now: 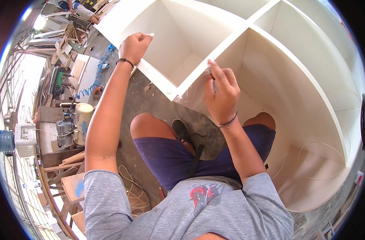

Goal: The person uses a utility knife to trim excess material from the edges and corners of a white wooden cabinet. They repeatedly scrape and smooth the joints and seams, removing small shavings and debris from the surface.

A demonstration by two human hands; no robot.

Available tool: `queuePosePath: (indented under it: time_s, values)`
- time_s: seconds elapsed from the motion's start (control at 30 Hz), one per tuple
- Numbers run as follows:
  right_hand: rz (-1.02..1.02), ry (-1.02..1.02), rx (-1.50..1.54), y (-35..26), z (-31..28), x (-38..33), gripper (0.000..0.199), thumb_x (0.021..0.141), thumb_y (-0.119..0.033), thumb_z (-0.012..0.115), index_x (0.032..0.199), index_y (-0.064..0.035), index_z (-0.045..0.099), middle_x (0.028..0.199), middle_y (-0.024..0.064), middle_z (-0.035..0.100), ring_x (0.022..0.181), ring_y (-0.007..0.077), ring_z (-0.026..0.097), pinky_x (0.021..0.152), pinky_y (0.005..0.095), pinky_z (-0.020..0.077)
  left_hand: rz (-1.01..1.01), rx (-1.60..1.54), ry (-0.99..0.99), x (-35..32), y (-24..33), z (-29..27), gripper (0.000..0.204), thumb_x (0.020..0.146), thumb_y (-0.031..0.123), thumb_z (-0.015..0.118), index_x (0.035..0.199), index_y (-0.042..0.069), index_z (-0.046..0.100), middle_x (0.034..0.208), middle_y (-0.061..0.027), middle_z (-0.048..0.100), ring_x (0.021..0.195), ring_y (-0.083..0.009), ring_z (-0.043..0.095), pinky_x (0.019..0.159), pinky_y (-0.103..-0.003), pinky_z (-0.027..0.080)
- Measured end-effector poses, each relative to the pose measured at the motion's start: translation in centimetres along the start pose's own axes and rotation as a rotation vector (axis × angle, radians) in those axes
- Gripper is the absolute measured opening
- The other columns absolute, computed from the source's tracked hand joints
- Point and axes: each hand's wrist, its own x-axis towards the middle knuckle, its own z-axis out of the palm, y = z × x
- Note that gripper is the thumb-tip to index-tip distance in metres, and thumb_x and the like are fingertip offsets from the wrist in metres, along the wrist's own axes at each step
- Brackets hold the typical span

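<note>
Two hands over the edges of a white cabinet

From where I stand, the white cabinet (288, 82) takes up the space in front of the seated worker and off to the right, its compartments facing up toward them. One corner juts toward the knees, which are spread apart, seemingly so the body can sit close in.

The left hand (135, 49) is at the near compartment's left edge, fingers curled, pinching a small white bit (151, 35) at the tips; I can't make out what it is. The right hand (222, 90) hovers by the divider (214, 54), forefinger extended toward its edge, the others folded. Whether thumb and forefinger pinch something, I cannot tell. That pointed finger would suit careful work along a narrow edge.

A thin pale line (319, 142) loops inside the right-hand compartment, where it could snag. On the floor (150, 102), a black shoe (181, 130) sits below the corner, and a pale cord (131, 183) lies beside the worker's left hip, easy to catch underfoot.

Farther left, a coiled blue hose (98, 78) hangs near an air compressor (83, 120), and scrap wood (66, 52) crowds the way toward another person (83, 11) at the back.
</note>
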Motion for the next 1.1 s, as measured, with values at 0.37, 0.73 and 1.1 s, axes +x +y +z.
queuePosePath:
  time_s: [0.37,0.73,1.1]
  values:
    - [0.019,-0.141,0.057,-1.8,-0.5,-1.8,0.043,0.076,0.009,0.06,0.116,-0.0055,0.069,0.073,0.0101,0.055,0.063,0.0236,0.056,0.058,0.034,0.048,0.005,0.004,0.004,-0.3,0.4,-0.2,0.04,0.087,0.042,0.066,0.096,0.004,0.074,0.092,-0.0072,0.075,0.087,-0.0156,0.068,0.082,-0.028,0.049]
    - [0.148,-0.105,0.147,-2.6,0.0,-3.3,0.052,0.072,0.003,0.065,0.121,-0.0119,0.068,0.071,0.008,0.05,0.063,0.026,0.054,0.057,0.0379,0.0466,0.002,0.015,0.007,0.3,-0.6,0.3,0.043,0.083,0.052,0.064,0.095,0.012,0.077,0.092,-0.0045,0.076,0.086,-0.0209,0.07,0.082,-0.032,0.05]
    - [0.057,-0.087,0.107,-3.0,0.2,-3.3,0.045,0.077,0.008,0.063,0.119,-0.0067,0.068,0.072,0.0101,0.055,0.061,0.0218,0.056,0.055,0.0322,0.0469,0.016,0.015,0.0,0.4,-1.0,0.1,0.043,0.083,0.052,0.064,0.095,0.012,0.077,0.093,-0.0049,0.076,0.087,-0.0208,0.07,0.082,-0.032,0.05]
